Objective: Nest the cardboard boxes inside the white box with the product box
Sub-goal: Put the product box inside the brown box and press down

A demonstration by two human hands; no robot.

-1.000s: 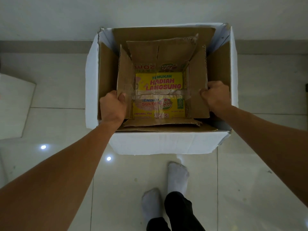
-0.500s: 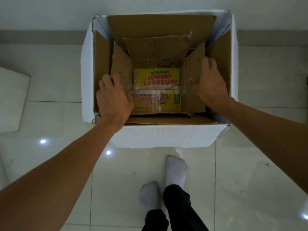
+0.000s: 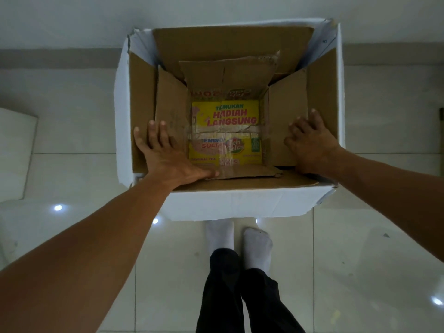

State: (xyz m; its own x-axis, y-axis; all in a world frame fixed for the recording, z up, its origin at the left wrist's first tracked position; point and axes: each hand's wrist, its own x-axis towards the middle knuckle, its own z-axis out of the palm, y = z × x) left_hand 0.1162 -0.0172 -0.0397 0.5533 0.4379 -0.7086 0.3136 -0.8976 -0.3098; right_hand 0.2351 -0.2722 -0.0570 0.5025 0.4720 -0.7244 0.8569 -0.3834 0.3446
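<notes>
The white box (image 3: 240,207) stands open on the floor with its brown flaps up. A smaller brown cardboard box (image 3: 228,75) sits nested inside it, flaps spread. At its bottom lies the yellow product box (image 3: 225,116) printed "HADIAH LANGSUNG", taped across the middle. My left hand (image 3: 165,155) lies flat, fingers spread, on the inner box's left flap. My right hand (image 3: 310,143) rests flat on the inner box's right flap, against the white box's right wall. Neither hand grips anything.
The boxes stand on glossy pale floor tiles next to the wall (image 3: 72,20). A white slab (image 3: 14,152) lies at the left edge. My feet in white socks (image 3: 240,241) stand just in front of the white box.
Both hands released their grip on the inner box's side flaps and flattened out on them, fingers spread. The inner box sits lower in the white box. The camera moved closer.
</notes>
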